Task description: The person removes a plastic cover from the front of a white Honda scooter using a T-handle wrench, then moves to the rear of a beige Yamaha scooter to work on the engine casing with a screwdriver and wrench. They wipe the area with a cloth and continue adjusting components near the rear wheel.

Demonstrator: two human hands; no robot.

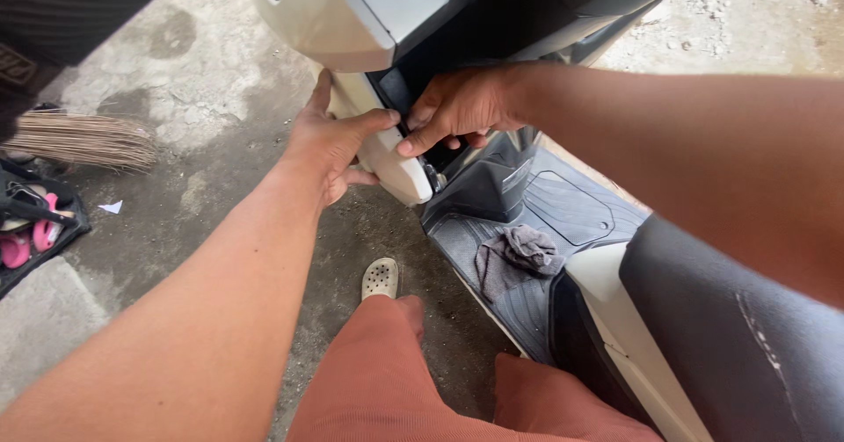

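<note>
A white scooter stands before me, its front leg-shield panel cream white with a black inner lining. My left hand grips the outer edge of this white panel, thumb across its front. My right hand presses its fingers into the seam between the white panel and the black inner cover. Neither hand holds a tool. The fingertips of the right hand are partly hidden in the gap.
A grey rag lies on the black footboard. The dark seat fills the lower right. My foot in a pale clog rests on the concrete floor. A broom and a black tool tray sit at left.
</note>
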